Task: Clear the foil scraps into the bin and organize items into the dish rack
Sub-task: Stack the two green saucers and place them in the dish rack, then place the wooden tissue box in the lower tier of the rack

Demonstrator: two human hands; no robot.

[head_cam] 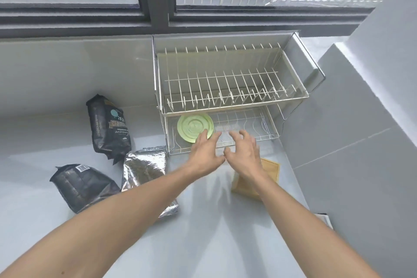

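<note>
We reached both hands toward the lower tier of the dish rack (228, 97) on the grey surface (214, 221). Our left hand (206, 151), fingers spread and gripping nothing, touched the rim of the green plate (191, 125) lying in that tier; our right hand (244, 153), fingers loosely curled and apart, hovered over a blurred clear item (226, 128) beside it. Three foil bags (144, 167) lay to the left, uncleared; no bin showed. A wooden board (269, 170) waited near our right wrist. To seat things well, we judged, each piece should slide between the wires, steadied by both hands.
</note>
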